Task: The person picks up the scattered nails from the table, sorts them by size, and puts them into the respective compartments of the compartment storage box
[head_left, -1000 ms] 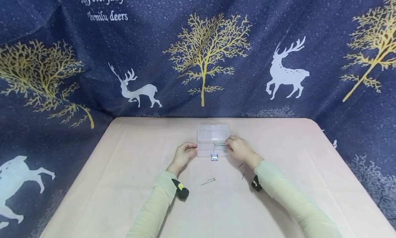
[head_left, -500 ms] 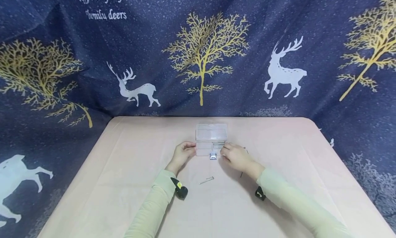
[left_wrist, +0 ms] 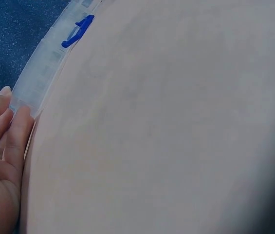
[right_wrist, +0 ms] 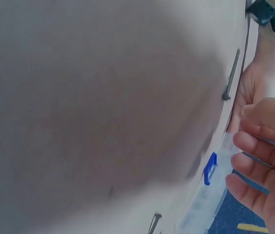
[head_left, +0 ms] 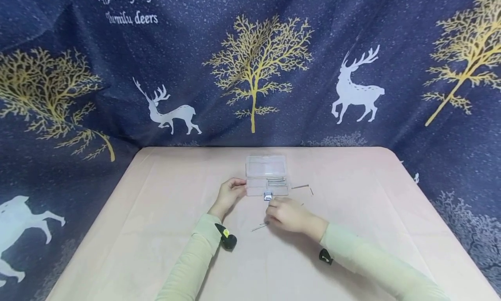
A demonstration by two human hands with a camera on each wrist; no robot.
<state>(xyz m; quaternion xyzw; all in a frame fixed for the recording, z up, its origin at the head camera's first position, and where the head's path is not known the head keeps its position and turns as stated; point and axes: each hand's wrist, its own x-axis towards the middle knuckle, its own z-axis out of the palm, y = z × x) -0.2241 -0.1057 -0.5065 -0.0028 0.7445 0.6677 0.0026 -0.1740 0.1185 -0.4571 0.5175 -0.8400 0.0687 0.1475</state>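
A clear plastic box [head_left: 256, 191] stands on the table with its lid [head_left: 266, 165] raised at the back and a blue latch [head_left: 268, 196] at its front. Silver nails [head_left: 276, 182] lie in its back right compartment. My left hand [head_left: 228, 198] holds the box's left end between thumb and fingers, as the left wrist view shows too. My right hand [head_left: 290, 215] is just in front of the box, its fingers loosely bent with nothing visible between them. Beside its fingertips a silver nail [head_left: 258, 227] rests on the table, its right end close to the hand.
Right of the box lie a brownish nail [head_left: 300, 186] and a shorter one [head_left: 311, 190]. Part of another nail [head_left: 302, 204] shows behind my right hand. Pink cloth covers the table [head_left: 188, 175]. A dark blue curtain [head_left: 219, 131] hangs behind it.
My right hand has drawn back from the box's right compartment, forward and left toward the silver nail. More silver nails show in the compartment. My left hand stays at the box.
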